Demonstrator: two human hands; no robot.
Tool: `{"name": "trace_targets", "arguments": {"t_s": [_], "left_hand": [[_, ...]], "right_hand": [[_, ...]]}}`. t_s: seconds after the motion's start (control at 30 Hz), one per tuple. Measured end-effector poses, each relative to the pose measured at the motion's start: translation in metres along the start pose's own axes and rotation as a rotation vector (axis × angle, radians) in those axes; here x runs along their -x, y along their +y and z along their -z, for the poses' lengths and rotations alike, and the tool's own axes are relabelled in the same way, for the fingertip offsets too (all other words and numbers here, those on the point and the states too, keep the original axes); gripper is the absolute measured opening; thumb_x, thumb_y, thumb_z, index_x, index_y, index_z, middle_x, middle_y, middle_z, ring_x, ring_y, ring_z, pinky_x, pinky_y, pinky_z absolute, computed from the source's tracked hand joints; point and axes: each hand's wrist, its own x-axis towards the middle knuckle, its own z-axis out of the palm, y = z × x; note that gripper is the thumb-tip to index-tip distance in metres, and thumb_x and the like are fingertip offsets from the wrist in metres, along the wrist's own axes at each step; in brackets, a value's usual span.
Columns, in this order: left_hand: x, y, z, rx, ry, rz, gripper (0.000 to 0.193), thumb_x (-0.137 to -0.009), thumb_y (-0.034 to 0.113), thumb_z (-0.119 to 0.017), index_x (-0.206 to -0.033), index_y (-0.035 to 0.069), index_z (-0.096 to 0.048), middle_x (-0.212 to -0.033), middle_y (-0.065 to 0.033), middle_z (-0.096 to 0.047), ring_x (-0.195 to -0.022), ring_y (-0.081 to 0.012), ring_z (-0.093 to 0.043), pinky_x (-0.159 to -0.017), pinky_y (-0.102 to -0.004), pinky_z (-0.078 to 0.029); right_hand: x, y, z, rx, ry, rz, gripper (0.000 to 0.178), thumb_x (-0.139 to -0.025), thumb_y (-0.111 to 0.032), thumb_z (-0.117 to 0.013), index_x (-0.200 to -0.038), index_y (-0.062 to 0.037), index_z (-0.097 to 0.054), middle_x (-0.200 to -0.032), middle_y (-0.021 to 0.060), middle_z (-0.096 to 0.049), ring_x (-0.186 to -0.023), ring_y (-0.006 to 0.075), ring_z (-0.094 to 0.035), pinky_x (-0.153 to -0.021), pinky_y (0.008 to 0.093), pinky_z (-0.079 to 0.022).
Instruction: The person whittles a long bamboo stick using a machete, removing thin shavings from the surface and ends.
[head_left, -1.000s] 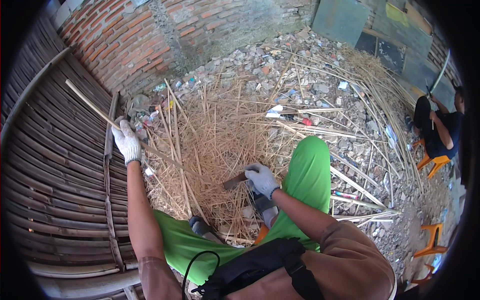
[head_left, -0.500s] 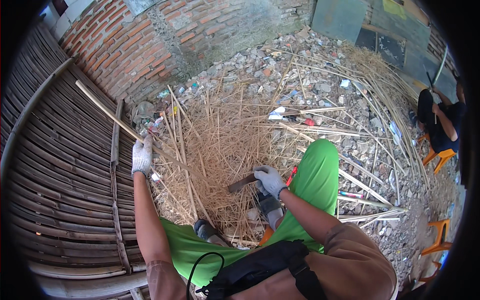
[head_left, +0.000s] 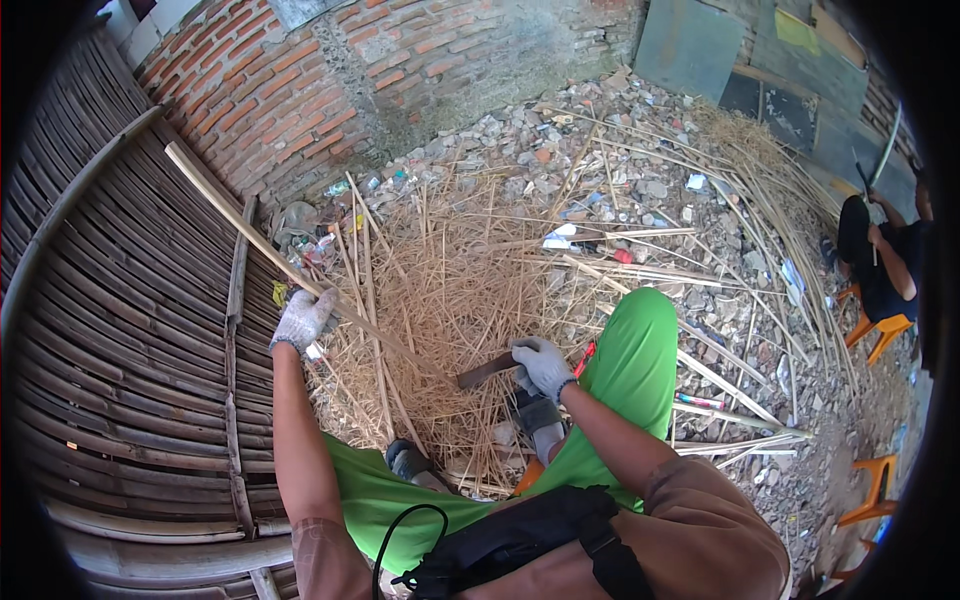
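Note:
In a white knit glove, my left hand is closed round a long, pale bamboo strip. The strip slants from the upper left down toward the straw-like shavings between my feet. My right hand, also gloved, grips a knife with a broad, dark blade; its handle is hidden in my fist. The blade points left, low over the shavings and close to the strip's lower end, which blends into the pile. Whether blade and strip touch I cannot tell.
A slatted bamboo panel fills the left side, and a brick wall runs behind. Rubble and long bamboo strips cover the ground to the right. Farther right, another person sits on an orange stool.
The bamboo strip has rolled in my left hand and shows a wider pale face. That hand has turned with it, while my right hand and the knife look nearly unmoved.

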Motion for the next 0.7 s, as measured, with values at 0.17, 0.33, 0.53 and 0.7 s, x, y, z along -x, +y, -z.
{"name": "trace_targets", "arguments": {"t_s": [0.17,0.33,0.53,0.7], "left_hand": [[0.007,0.007,0.002,-0.011,-0.002,-0.002,0.043,-0.107,0.037,-0.068,-0.129,0.001,-0.071,-0.088,-0.0100,-0.076,-0.068,-0.0158,-0.071,-0.062,-0.0323,-0.057],[0.016,0.017,0.003,-0.033,0.009,0.057,0.046,-0.106,0.038,-0.069,-0.131,-0.001,-0.070,-0.090,-0.0113,-0.077,-0.070,-0.0167,-0.072,-0.064,-0.0325,-0.059],[0.017,0.017,0.004,-0.021,0.012,0.056,0.049,-0.105,0.038,-0.070,-0.134,-0.002,-0.069,-0.090,-0.0111,-0.077,-0.071,-0.0167,-0.073,-0.067,-0.0323,-0.061],[0.017,0.015,0.005,-0.018,-0.007,0.055,0.046,-0.105,0.041,-0.070,-0.131,0.002,-0.069,-0.085,-0.0079,-0.075,-0.065,-0.0154,-0.071,-0.057,-0.0309,-0.056]], "right_hand": [[-0.001,0.000,-0.001,0.005,0.013,-0.021,0.032,-0.104,-0.021,-0.065,-0.132,-0.0056,-0.068,-0.065,0.0055,-0.066,-0.045,0.0151,-0.060,-0.038,0.0308,-0.047],[-0.002,0.002,0.000,-0.016,-0.006,-0.003,0.033,-0.104,-0.022,-0.065,-0.133,-0.0057,-0.068,-0.065,0.0057,-0.066,-0.045,0.0151,-0.060,-0.038,0.0310,-0.047],[-0.004,0.003,0.001,-0.017,0.002,-0.014,0.033,-0.104,-0.022,-0.065,-0.133,-0.0062,-0.068,-0.066,0.0055,-0.066,-0.045,0.0152,-0.060,-0.038,0.0314,-0.046],[-0.005,0.005,0.000,-0.019,0.002,-0.008,0.032,-0.105,-0.022,-0.065,-0.132,-0.0056,-0.067,-0.066,0.0053,-0.066,-0.045,0.0151,-0.060,-0.038,0.0313,-0.046]]}}
